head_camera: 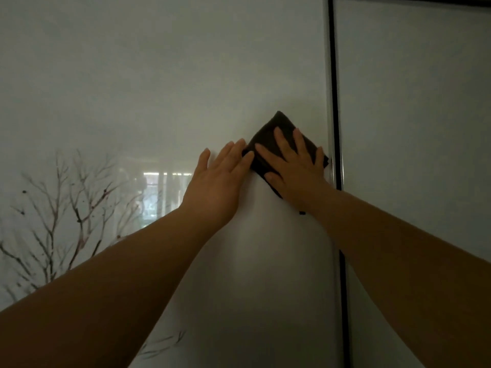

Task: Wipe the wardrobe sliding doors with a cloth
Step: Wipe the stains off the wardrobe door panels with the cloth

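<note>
A glossy pale wardrobe sliding door fills the view. A dark folded cloth lies flat against it, close to the door's right edge. My right hand presses the cloth onto the door with spread, straight fingers. My left hand lies flat on the bare door just left of the cloth, its fingertips touching the cloth's left corner.
A dark vertical frame strip separates this door from a second pale door on the right. A printed bare tree decorates the lower left of the door, beside a bright window reflection.
</note>
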The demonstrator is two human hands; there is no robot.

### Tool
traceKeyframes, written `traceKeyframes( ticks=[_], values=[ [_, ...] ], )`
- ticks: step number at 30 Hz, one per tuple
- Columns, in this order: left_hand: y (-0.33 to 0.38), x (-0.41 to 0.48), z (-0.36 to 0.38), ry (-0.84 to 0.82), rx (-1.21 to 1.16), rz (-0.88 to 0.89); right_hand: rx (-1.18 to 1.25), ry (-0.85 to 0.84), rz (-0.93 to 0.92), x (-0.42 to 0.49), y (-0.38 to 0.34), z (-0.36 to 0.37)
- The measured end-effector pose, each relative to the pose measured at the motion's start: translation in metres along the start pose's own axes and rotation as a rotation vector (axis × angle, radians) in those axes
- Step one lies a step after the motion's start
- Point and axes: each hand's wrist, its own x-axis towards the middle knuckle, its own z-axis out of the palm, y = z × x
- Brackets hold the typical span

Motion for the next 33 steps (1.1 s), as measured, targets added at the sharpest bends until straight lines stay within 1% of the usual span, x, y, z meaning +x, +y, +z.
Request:
traceKeyframes(
  ticks=[3,8,11,15,23,26,30,33],
  values=[
    [-0.003,-0.005,0.008,0.025,-0.029,0.03,-0.001,0.075,-0.038,-0.028,-0.009,0.021],
    [0.003,-0.016,0.014,-0.027,-0.049,0.083,0.123,0.177,-0.087,-0.071,-0.015,0.05],
    [0.01,-0.023,0.021,-0.041,-0.063,0.109,0.205,0.199,-0.151,-0.095,-0.016,0.062],
    [0.015,-0.026,0.027,-0.004,-0.059,0.134,0.245,0.168,-0.234,-0.116,-0.004,0.06],
    [0.01,-0.026,0.031,-0.032,0.047,0.075,0.228,0.036,-0.437,-0.118,0.023,0.048],
    [0.027,-0.018,0.028,-0.026,0.064,0.046,0.198,0.11,-0.471,-0.118,0.047,0.029],
    [0.077,0.002,0.026,-0.012,0.097,0.014,0.186,0.236,-0.391,-0.128,0.108,0.001],
    [0.134,0.025,0.027,-0.016,0.091,0.001,0.148,0.249,-0.331,-0.145,0.174,-0.017]
  ],
)
